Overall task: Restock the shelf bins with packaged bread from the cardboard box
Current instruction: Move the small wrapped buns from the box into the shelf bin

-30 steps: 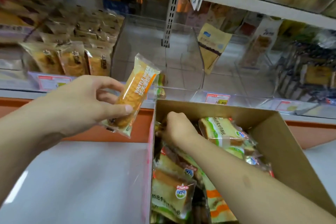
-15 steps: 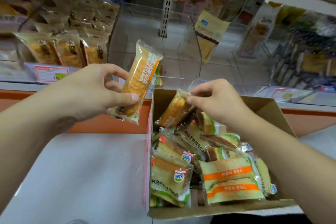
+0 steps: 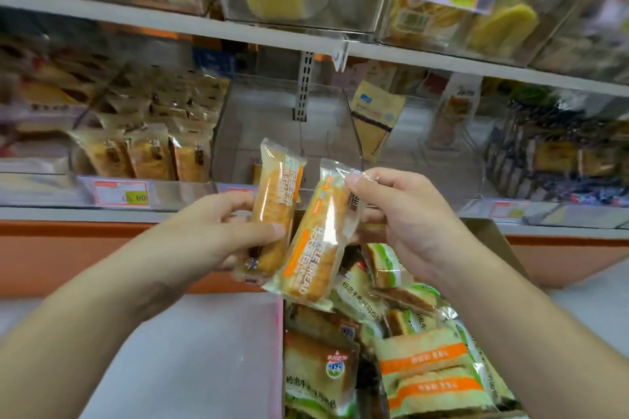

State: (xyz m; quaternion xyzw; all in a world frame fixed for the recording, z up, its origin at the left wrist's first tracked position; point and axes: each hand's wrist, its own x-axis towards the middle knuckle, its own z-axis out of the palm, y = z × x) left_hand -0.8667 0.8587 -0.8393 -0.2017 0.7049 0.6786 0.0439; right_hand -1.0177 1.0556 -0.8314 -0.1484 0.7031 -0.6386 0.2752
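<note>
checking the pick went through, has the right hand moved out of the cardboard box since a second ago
Yes. The right hand has risen out of the cardboard box, pinching a waffle bread pack above the box's far rim.

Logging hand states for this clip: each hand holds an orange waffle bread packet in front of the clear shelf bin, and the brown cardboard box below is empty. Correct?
Not quite. The head view shows the brown cardboard box full of packaged bread. The rest holds: left hand and right hand each hold an orange waffle bread packet before the clear shelf bin.
</note>
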